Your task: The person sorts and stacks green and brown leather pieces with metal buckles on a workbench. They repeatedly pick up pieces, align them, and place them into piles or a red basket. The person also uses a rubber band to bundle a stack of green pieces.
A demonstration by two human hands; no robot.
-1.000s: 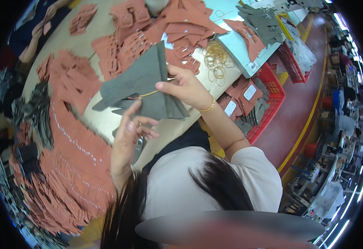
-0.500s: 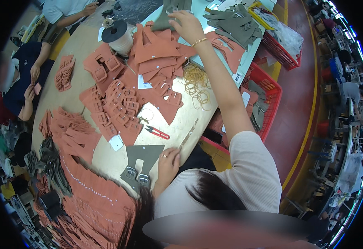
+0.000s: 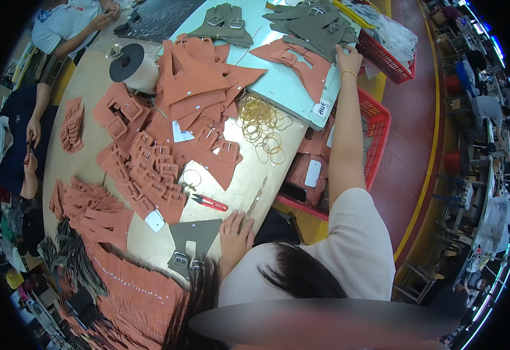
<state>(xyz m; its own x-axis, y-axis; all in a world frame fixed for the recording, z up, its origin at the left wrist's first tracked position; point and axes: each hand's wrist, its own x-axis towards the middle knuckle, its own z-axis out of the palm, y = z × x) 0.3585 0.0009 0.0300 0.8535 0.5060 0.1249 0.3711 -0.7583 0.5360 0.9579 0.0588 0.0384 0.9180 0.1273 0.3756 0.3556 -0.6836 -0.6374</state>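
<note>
1. At the right side of the light-blue board [image 3: 275, 90], the right hand [image 3: 349, 60] reaches to the grey-green pile [image 3: 310, 24]. Its fingertips are at the pile's lower right end, bent; whether they grasp a piece or merely rest against it, one cannot tell.
2. On the table [image 3: 249, 175], by its right edge, the left hand [image 3: 236, 234] lies palm down, its fingers released and slightly parted.
3. Just left of those fingers, a grey-green piece [image 3: 196, 229] with buckles lies flat, its upper right corner beside the nearest finger; whether the two touch is too fine to tell. Dark hair covers part of its lower end.
4. Beyond the left fingertips, a narrow strip [image 3: 257, 197] lies along the table's right edge. Red-handled snips [image 3: 214, 203] lie up and to the left of the same fingers.
5. Toward the board's upper left, a grey-green bundle [image 3: 224, 34] with two buckles lies well apart from the right hand. An orange piece [image 3: 313, 81] lies between them, near the board's lower right corner.
6. Beside the board's lower left edge, yellow rubber bands [image 3: 252, 111] form a loose heap on the table; stacked orange pieces [image 3: 194, 84] lie farther left.
7. Under the right forearm, a red basket [image 3: 383, 128] holds more pieces.
</note>
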